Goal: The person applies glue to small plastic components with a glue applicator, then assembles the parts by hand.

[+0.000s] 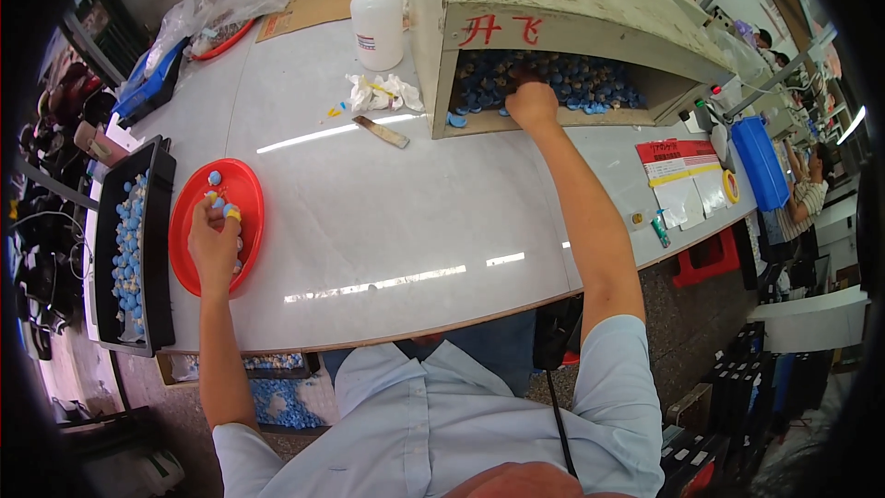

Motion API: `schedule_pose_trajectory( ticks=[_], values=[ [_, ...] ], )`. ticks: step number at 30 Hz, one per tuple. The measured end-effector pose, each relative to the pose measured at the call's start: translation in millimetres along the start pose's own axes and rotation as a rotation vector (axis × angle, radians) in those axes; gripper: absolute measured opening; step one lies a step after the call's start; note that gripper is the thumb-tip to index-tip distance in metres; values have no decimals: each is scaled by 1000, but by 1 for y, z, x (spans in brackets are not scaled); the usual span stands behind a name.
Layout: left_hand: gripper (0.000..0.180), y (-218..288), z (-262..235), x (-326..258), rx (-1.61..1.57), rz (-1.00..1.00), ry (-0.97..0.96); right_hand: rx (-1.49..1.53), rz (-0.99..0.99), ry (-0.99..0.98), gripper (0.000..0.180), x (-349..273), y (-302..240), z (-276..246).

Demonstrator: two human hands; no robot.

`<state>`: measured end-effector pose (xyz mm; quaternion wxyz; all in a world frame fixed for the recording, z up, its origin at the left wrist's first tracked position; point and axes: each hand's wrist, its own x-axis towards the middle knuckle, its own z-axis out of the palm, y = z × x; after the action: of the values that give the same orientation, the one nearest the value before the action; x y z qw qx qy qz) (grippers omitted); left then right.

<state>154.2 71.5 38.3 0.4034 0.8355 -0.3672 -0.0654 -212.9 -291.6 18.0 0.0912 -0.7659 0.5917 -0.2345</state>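
Small round blue plastic caps (553, 81) are seen heaped inside the open-fronted, grimy beige wooden box (572, 9) at the far side of the white tabletop (387, 212), and the right hand (532, 103) is reached into that opening, its fingers curled down among the pieces; whether anything is pinched there cannot be told. The left hand (214, 238) is held over the shallow round red plastic tray (249, 194), narrowly closed on a few of the small pieces, some blue and some yellow-tipped. More of the same blue pieces are laid in the long black rectangular tray (159, 249) at the left edge. The pieces are judged light, hard and smooth, likely to roll or slip, so they are best taken by the rim between fingertip and thumb. 2 red painted characters are marked on the box front above the opening. A white plastic bottle (378, 23) with a pale label stands beside the box, a crumpled white rag (383, 92) lies before it, and a red-and-white printed sheet (680, 180) with a yellow band lies at the right, near a blue rectangular container (761, 161).
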Motion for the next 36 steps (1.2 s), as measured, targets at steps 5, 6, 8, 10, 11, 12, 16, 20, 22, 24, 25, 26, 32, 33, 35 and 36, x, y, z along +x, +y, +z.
schedule_pose_trajectory(
  ticks=[5, 6, 8, 10, 11, 12, 16, 20, 22, 24, 25, 26, 32, 33, 35, 36],
  values=[
    [53, -22, -22, 2, 569, -107, 53, -217, -171, -40, 30, 44, 11, 31],
    [53, -20, -18, -1, 571, -107, 53, -214, -171, -41, 30, 48, 13, 32],
    [53, -16, -9, -9, 628, 173, 358, -174, -125, -88, 36, 52, 12, 32],
    [51, 8, -1, -17, 526, 238, 358, -150, -127, -73, 35, 44, 6, 27],
    [50, 22, 4, -19, 425, 307, 357, -124, -126, -56, 34, 37, 4, 23],
    [50, 28, 12, -19, 421, 306, 361, -126, -130, -53, 34, 32, 3, 21],
    [39, 53, 49, -31, -113, 519, 93, 238, -31, 147, 31, -7, -1, 6],
    [38, 85, 87, -47, -652, 24, -544, 701, -218, 99, 34, -87, -23, -4],
    [40, 92, 111, -49, -772, -224, -837, 724, -332, -79, 39, -140, -47, -12],
    [39, 107, 130, -58, -837, -308, -945, 730, -423, -151, 42, -177, -55, -16],
    [38, 110, 136, -62, -899, -388, -1058, 674, -531, -138, 46, -189, -57, -17],
    [38, 112, 143, -66, -894, -386, -1067, 611, -629, -116, 49, -197, -57, -19],
    [30, 109, 162, -75, -899, -338, -1180, 523, -636, -75, 51, -218, -49, -33],
    [30, 109, 159, -74, -905, -334, -1201, 507, -623, -71, 51, -221, -42, -37],
    [31, 109, 152, -69, -916, -413, -1143, 517, -481, 198, 47, -227, -20, -53],
    [31, 107, 148, -68, -929, -410, -1171, 444, -368, 355, 47, -231, -1, -58]
  ],
)
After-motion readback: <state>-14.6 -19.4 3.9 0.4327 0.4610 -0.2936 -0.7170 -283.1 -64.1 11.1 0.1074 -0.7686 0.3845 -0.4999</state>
